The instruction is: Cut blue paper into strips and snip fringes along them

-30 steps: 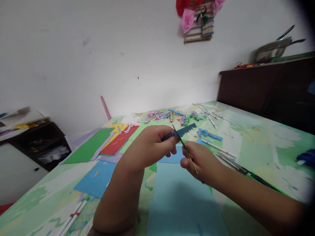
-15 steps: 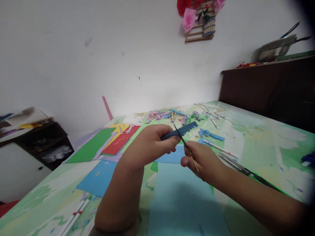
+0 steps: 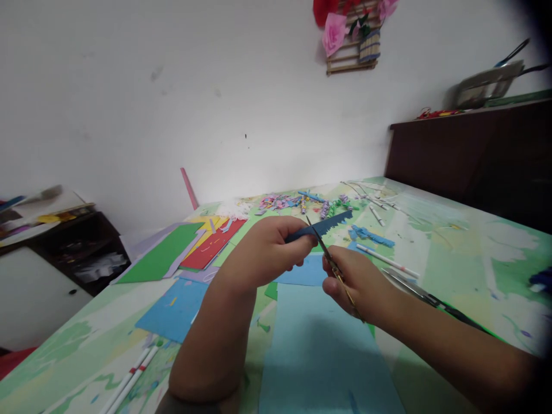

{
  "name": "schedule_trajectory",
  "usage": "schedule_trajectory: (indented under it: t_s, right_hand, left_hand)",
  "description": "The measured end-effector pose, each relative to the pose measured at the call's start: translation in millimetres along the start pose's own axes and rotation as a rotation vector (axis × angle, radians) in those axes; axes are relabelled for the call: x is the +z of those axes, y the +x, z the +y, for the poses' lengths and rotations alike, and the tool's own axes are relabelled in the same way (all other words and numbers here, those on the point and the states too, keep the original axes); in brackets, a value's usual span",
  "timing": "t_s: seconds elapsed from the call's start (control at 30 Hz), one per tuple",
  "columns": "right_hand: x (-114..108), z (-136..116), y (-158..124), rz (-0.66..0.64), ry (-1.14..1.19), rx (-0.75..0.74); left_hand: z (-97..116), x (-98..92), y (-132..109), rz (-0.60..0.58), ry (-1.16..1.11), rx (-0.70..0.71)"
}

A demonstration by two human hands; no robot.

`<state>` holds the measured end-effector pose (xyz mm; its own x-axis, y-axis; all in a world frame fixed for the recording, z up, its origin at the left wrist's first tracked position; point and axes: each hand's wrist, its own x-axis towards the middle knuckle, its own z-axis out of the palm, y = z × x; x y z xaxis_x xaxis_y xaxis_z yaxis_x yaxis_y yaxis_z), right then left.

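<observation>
Pinched between the thumb and fingers of my left hand (image 3: 280, 244) is a dark blue paper strip (image 3: 334, 223), its lower edge cut into a fringe toward the far right end. My right hand (image 3: 356, 282) is closed around the handles of a pair of scissors (image 3: 324, 248) with gold-coloured handles. The scissor blades cross the strip just beyond my left fingertips. Below both hands lies a light blue sheet (image 3: 323, 345), with a brighter blue sheet (image 3: 299, 275) behind it. Part of the scissor handles is hidden by my right fingers.
Green paper (image 3: 161, 253), red paper (image 3: 213, 244) and a blue sheet (image 3: 172, 307) lie at left. Larger scissors (image 3: 422, 296) rest beside my right forearm. White sticks (image 3: 131, 379), a fringed blue piece (image 3: 371, 236) and paper curls (image 3: 325, 208) are spread about. A dark cabinet (image 3: 470, 155) borders the right.
My right hand and the scissors have shifted slightly right. The blue strip has moved a little right and its far end sits slightly higher. Both hands keep their hold.
</observation>
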<state>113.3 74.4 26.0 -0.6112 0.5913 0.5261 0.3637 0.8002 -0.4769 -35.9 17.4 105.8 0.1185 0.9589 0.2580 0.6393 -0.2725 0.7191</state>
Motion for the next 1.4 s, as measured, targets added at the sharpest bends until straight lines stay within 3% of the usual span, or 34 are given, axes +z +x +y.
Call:
schedule_trajectory:
  t_s: [0.17,0.53,0.8,1.4]
  right_hand:
    - [-2.0,-2.9,0.0,-0.003,0.046,-0.073]
    - [0.3,-1.0,1.0,0.022,0.058,-0.074]
    - [-0.8,2.0,0.1,0.01,0.018,0.025]
    - [-3.5,-6.1,0.7,-0.022,0.034,-0.036]
  left_hand:
    - [3.7,1.6,-0.1,-0.015,0.003,-0.012]
    - [4.1,1.4,-0.4,-0.036,-0.036,0.029]
    - [3.8,-0.4,-2.0,-0.009,-0.039,0.006]
    - [6.0,1.2,-6.3,0.014,0.014,0.068]
